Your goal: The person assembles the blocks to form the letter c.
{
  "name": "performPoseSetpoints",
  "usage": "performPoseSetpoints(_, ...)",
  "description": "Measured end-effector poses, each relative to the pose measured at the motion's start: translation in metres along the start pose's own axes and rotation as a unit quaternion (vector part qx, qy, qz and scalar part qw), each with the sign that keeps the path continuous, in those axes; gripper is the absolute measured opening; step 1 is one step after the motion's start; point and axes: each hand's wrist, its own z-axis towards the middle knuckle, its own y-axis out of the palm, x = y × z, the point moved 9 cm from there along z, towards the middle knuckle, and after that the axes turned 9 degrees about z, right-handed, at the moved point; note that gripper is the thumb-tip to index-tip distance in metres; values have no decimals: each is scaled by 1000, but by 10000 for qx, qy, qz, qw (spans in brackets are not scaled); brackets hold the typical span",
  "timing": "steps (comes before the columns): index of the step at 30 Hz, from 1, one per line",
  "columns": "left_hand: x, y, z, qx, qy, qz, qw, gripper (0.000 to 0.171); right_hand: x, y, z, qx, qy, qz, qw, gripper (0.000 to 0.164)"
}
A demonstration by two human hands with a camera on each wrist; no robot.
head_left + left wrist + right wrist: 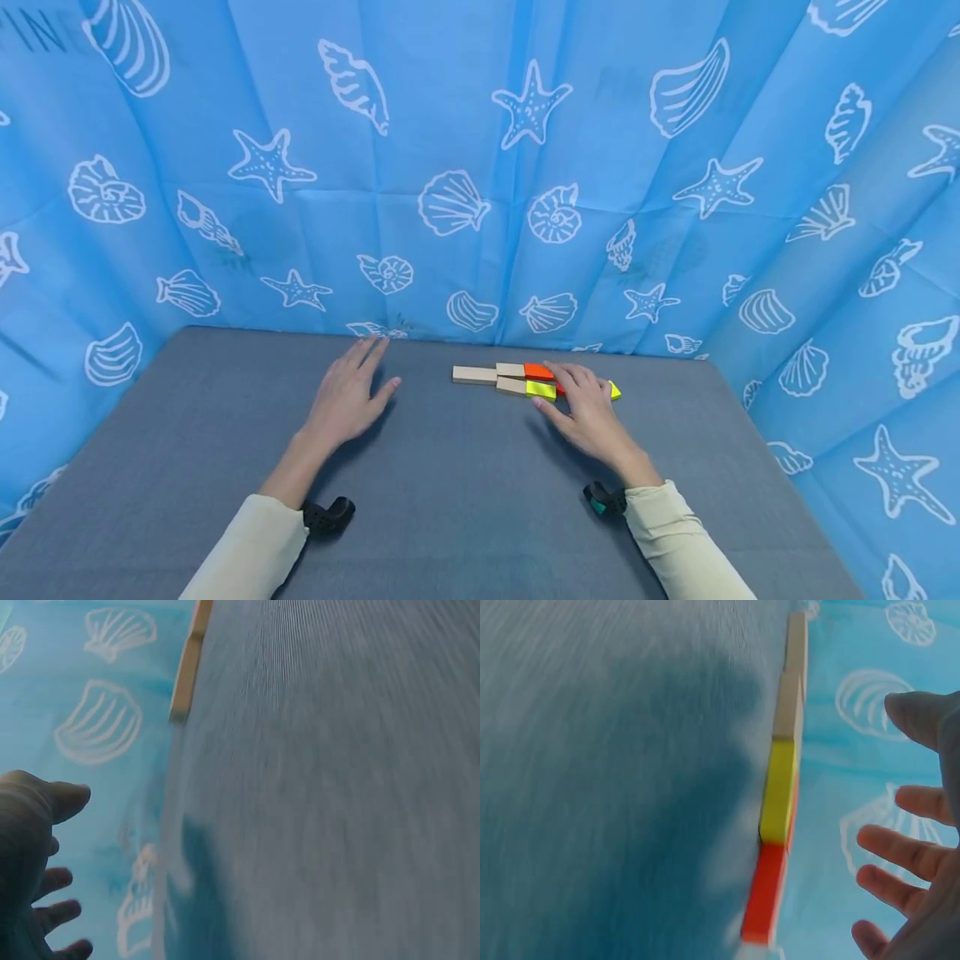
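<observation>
My left hand (347, 402) hovers over the left side of the table with fingers spread, holding nothing. Its thumb and fingertips also show in the left wrist view. My right hand (588, 412) is over the right end of a flat row of wooden blocks, fingers loosely extended. Plain wooden blocks, including the leftmost one (474, 376), form the left part. An orange block (537, 372) and a yellow block (541, 390) lie side by side beyond them. A red block (764, 894) follows the yellow one, partly behind my hand in the head view. A yellow pointed piece (615, 390) ends the row.
The grey cloth-covered table (450, 500) runs back to a blue curtain (480, 167) printed with white shells and starfish. The blocks lie near the table's back edge. Dark wrist straps (328, 517) sit by both pale sleeves.
</observation>
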Motion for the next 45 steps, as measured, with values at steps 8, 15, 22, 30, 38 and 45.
performPoseSetpoints(8,33,28,25,-448,30,-856,9953,61,-9,19,20,8,-157,354,9993,42)
performPoseSetpoints(15,48,59,45,-903,-225,-1459,9849,58,-7,34,33,-119,62,464,9988,36)
performPoseSetpoints(22,65,81,58,-1218,-362,-1709,9771,54,-4,44,41,-376,390,405,9977,36)
performPoseSetpoints(30,71,89,61,-1300,-512,-1422,9799,34,0,52,45,-452,662,310,9963,32)
performPoseSetpoints(38,61,83,51,-1193,-531,-1755,9758,23,-6,51,45,-398,583,266,9972,23)
performPoseSetpoints(45,36,68,33,-1109,-760,-1766,9751,24,-12,52,44,-555,431,297,9971,21)
